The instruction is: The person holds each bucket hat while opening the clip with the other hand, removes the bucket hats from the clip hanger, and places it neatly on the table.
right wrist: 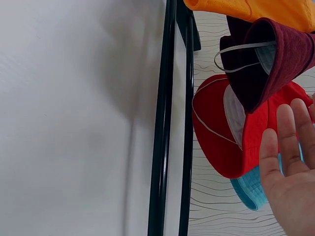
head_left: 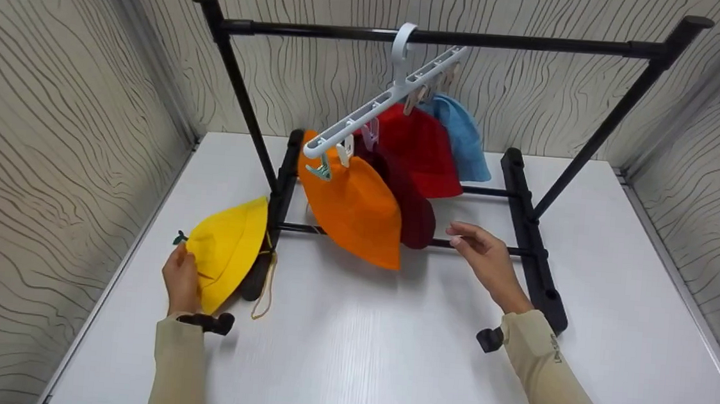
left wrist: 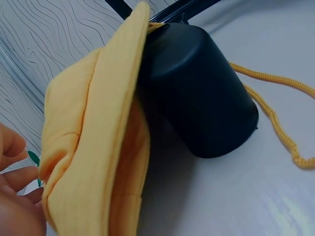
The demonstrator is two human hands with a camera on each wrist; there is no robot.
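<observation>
At the left of the table my left hand (head_left: pixel 180 278) pinches the crown of a yellow bucket hat (head_left: pixel 228 246), near a small green sprout (head_left: pixel 180 237) on its top. The left wrist view shows the hat's cloth creased at the fingertips (left wrist: pixel 29 178). A yellow cord (head_left: pixel 271 285) trails from the hat beside the rack's foot. My right hand (head_left: pixel 487 257), fingers extended and holding nothing, hovers right of a maroon hat (head_left: pixel 420 213). That hat hangs between an orange hat (head_left: pixel 359 208) and a red hat (head_left: pixel 419 149); a light blue hat (head_left: pixel 465 136) is farthest back.
A white clip hanger (head_left: pixel 387 98) hangs askew from the black rack's top bar (head_left: pixel 520 42). Near its front end are a green clip (head_left: pixel 319 170) and a white clip (head_left: pixel 345 149). The rack's feet (head_left: pixel 536 254) stand on the white table (head_left: pixel 347 368), with patterned walls around.
</observation>
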